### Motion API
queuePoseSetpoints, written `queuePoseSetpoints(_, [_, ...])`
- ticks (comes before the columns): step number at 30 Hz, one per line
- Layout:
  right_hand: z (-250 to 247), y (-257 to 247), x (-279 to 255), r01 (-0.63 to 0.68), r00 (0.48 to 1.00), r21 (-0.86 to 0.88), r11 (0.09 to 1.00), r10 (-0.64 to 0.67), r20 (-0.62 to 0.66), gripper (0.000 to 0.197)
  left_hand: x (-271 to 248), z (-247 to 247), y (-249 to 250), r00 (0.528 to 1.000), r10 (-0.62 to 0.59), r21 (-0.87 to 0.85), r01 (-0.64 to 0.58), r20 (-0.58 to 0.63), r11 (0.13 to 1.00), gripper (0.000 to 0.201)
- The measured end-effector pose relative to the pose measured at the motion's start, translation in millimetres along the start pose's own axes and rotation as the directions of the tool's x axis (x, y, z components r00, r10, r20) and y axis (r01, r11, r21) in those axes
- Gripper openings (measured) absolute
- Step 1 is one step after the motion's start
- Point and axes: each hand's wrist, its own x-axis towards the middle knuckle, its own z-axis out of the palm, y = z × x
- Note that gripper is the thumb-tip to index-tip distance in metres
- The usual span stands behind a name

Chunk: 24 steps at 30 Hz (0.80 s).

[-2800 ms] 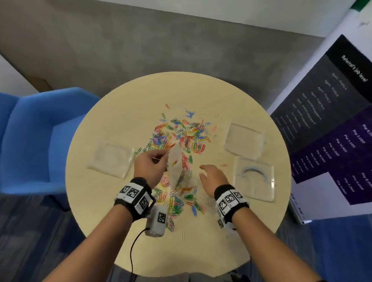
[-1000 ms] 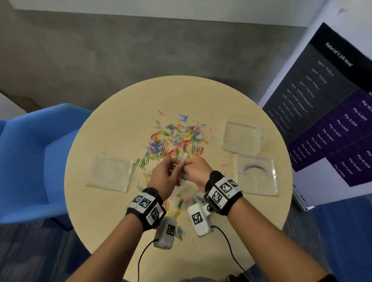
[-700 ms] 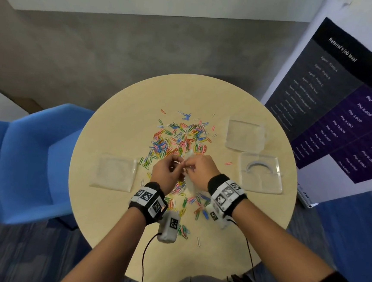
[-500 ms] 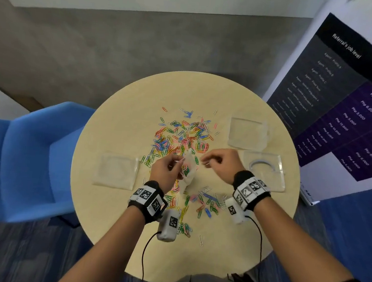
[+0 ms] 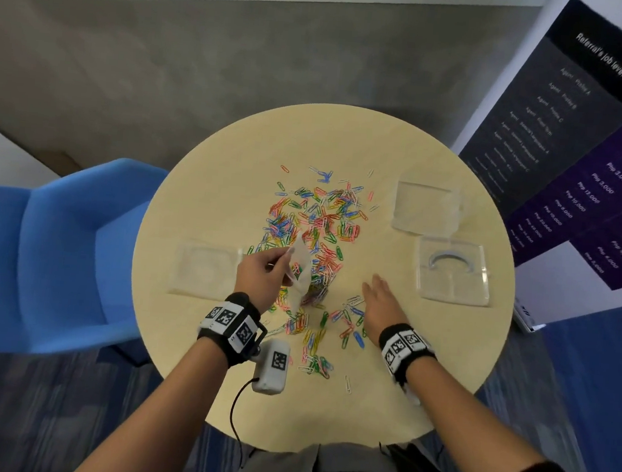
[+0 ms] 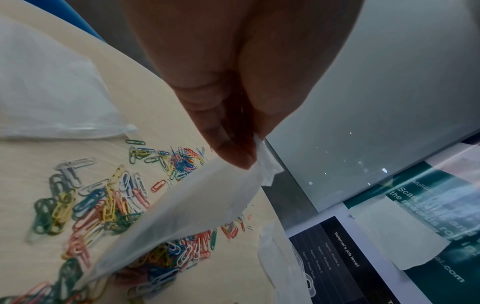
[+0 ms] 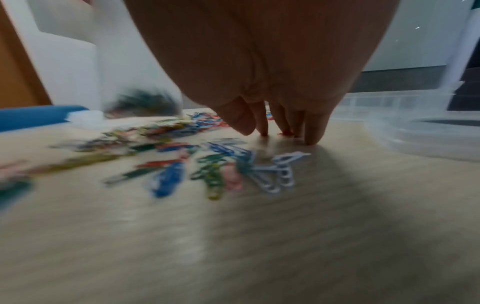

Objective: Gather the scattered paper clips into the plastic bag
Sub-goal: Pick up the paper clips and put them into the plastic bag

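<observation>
Coloured paper clips [image 5: 318, 217] lie scattered over the middle of the round table [image 5: 234, 146], with more near my wrists [image 5: 315, 345]. My left hand [image 5: 265, 269] pinches the top edge of a small clear plastic bag [image 5: 300, 272] that holds some clips; in the left wrist view the fingers [image 6: 233, 152] nip the bag [image 6: 187, 207] above the clips [image 6: 103, 205]. My right hand [image 5: 381, 298] lies flat with straight fingers, fingertips [image 7: 311, 133] touching the table beside loose clips [image 7: 233, 170]. The bag [image 7: 140, 82] shows blurred at the left there.
Flat clear bags lie at the left [image 5: 205, 268] and far right [image 5: 424, 208]. A clear plastic lid [image 5: 453, 271] sits right of my right hand. A blue chair [image 5: 48, 250] stands to the left, and a printed banner [image 5: 579, 165] to the right.
My right hand has left the bag's mouth, swung right and come down flat on the table. The left hand still holds the bag in about the same place.
</observation>
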Motion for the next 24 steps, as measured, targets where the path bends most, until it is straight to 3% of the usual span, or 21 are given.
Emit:
queuePoseSetpoints(3, [-4.2, 3.2, -24.6, 0.004, 0.996, 0.179, 0.984, 0.012, -0.085, 0.049, 0.0, -2.5, -2.0, 1.000, 0.006, -0.020, -0.006, -0.003, 1.000, 0.028])
queuePoseSetpoints(5, [-9.0, 14.1, -41.6, -0.158, 0.972, 0.227, 0.961, 0.192, -0.134, 0.076, 0.3, -2.9, -4.3, 1.000, 0.015, -0.043, -0.016, -0.005, 0.999, 0.027])
queuePoseSetpoints(7, [-6.5, 17.4, -53.1, -0.323, 0.941, 0.247, 0.914, 0.337, -0.017, 0.118, -1.4, -2.9, -7.3, 1.000, 0.019, -0.068, -0.019, -0.014, 0.998, 0.027])
queuePoseSetpoints(8, [-1.8, 14.4, -54.9, -0.354, 0.934, 0.238, 0.905, 0.354, 0.044, 0.131, -3.1, -2.7, -8.1, 1.000, 0.016, -0.082, -0.018, -0.019, 0.996, 0.027])
queuePoseSetpoints(10, [8.9, 0.8, -51.8, -0.327, 0.945, 0.212, 0.921, 0.319, 0.071, 0.140, -7.6, -2.1, -8.6, 1.000, 0.010, -0.104, -0.011, -0.018, 0.994, 0.025])
queuePoseSetpoints(14, [16.2, -28.3, -32.9, -0.246, 0.968, 0.194, 0.950, 0.253, -0.010, 0.124, -15.9, -4.6, -10.4, 1.000, 0.003, -0.112, -0.005, -0.013, 0.994, 0.020])
queuePoseSetpoints(20, [20.8, -45.1, -20.4, -0.097, 0.988, 0.196, 0.976, 0.118, -0.100, 0.074, -17.7, -15.4, -13.6, 0.999, -0.022, -0.121, 0.018, -0.030, 0.992, 0.024])
queuePoseSetpoints(24, [23.0, -50.2, -16.2, -0.048, 0.990, 0.116, 0.992, 0.062, -0.126, 0.071, -18.3, -18.5, -10.7, 0.999, -0.010, -0.150, 0.005, -0.035, 0.989, 0.024])
